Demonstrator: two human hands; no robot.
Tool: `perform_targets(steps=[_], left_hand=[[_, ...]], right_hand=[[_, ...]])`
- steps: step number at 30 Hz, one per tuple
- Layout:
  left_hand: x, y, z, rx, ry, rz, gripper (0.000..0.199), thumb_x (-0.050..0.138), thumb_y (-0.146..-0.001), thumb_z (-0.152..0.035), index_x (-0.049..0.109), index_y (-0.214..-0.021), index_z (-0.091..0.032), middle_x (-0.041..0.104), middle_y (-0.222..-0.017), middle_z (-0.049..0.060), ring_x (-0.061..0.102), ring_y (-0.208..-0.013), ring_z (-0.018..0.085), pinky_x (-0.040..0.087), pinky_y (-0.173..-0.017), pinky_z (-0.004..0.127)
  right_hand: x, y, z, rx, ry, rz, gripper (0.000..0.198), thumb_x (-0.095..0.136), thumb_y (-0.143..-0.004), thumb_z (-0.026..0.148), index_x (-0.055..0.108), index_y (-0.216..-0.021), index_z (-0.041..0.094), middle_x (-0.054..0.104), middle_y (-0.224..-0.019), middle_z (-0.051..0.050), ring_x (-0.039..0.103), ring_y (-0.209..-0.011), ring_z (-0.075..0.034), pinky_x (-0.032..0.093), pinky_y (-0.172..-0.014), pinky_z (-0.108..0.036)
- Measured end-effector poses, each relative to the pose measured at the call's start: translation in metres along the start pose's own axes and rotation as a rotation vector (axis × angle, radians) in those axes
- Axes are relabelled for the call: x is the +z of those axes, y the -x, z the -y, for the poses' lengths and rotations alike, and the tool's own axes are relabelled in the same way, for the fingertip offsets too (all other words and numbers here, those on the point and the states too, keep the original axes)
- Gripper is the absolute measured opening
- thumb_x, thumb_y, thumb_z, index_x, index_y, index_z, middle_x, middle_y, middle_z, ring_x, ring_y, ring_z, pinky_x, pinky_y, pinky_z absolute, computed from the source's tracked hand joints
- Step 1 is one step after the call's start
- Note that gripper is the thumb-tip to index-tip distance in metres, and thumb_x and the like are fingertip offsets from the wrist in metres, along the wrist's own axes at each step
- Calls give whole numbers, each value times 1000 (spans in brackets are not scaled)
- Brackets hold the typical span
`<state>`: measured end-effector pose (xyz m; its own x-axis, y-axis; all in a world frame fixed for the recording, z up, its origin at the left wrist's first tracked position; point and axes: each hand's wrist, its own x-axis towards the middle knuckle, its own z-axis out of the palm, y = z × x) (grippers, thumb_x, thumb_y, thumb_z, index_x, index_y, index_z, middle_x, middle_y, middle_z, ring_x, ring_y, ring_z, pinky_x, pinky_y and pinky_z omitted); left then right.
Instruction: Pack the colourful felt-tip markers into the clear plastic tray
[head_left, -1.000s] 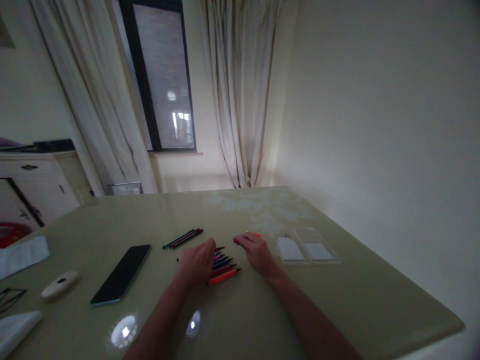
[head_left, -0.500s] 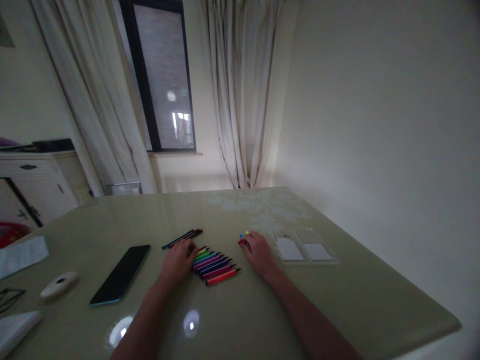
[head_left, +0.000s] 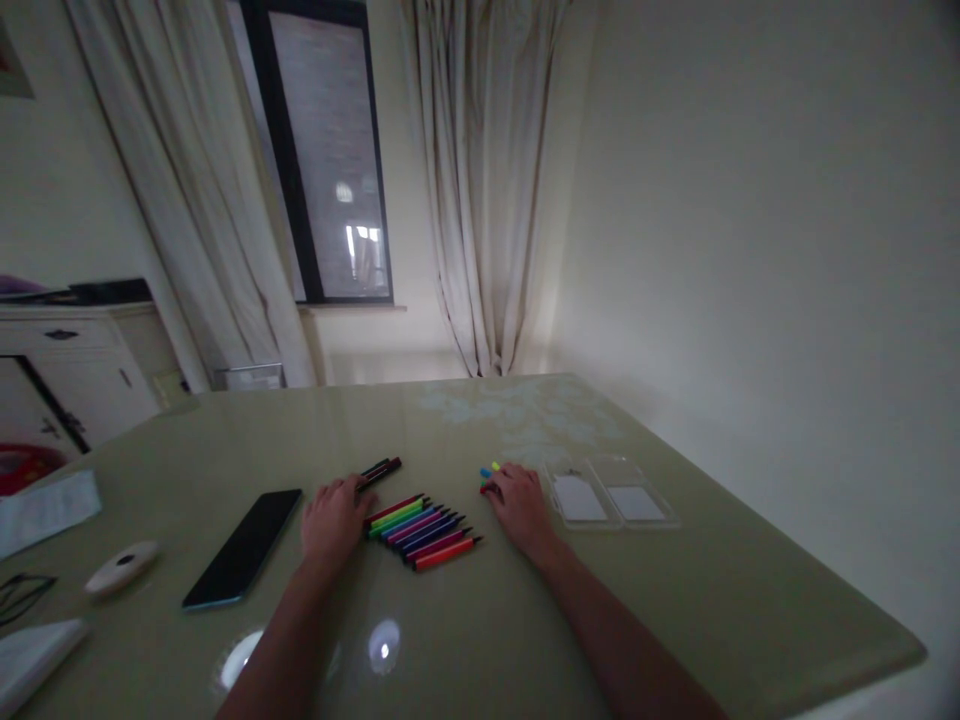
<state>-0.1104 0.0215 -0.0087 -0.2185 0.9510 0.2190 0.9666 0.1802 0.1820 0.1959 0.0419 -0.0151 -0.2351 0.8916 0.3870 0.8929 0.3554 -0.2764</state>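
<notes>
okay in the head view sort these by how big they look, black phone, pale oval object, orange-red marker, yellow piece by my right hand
Largest to smallest:
1. Black phone
2. Pale oval object
3. Orange-red marker
4. Yellow piece

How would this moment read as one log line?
left hand: at dark pens | right hand: by coloured pieces | between hands: coloured pens | right of right hand: open case

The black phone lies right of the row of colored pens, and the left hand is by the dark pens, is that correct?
Not quite: the head view shows the black phone left of the row of colored pens. The left hand is by the dark pens.
</notes>
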Motion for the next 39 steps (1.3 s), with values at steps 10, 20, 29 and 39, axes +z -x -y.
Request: perform_targets(steps=[10, 20, 29, 39], left_hand=[[-1, -1, -1, -18, -6, 18, 32, 45, -100, -37, 63, -120, -20, 70, -117, 12, 61, -113, 30, 47, -91, 39], [2, -5, 3, 26, -2, 1, 26, 47, -100, -31, 68, -113, -23, 70, -119, 10, 60, -115, 29, 46, -91, 38], [6, 12, -61, 510, 282, -134, 24, 47, -102, -21, 68, -113, -23, 68, -115, 7, 63, -110, 24, 46, -100, 36], [4, 28, -72, 625, 259, -158, 18, 51, -103, -30, 66, -109, -24, 69, -103, 5, 63, -96, 22, 46, -87, 35]], right_hand=[[3, 2, 2, -63, -29, -39, 15, 60, -98, 21, 74, -101, 23, 71, -106, -6, 62, -109, -23, 39, -97, -36], [-1, 2, 5, -93, -74, -73, 15, 59, -100, 22, 74, -100, 22, 71, -105, -7, 62, -107, -23, 41, -97, -37], [-6, 6, 20, -241, -434, -186, 29, 52, -105, 36, 71, -122, 22, 74, -104, -9, 66, -98, -22, 50, -92, -35], [-2, 4, 13, -322, -481, -165, 26, 59, -102, 40, 77, -102, 21, 74, -91, -7, 66, -88, -20, 51, -81, -30]])
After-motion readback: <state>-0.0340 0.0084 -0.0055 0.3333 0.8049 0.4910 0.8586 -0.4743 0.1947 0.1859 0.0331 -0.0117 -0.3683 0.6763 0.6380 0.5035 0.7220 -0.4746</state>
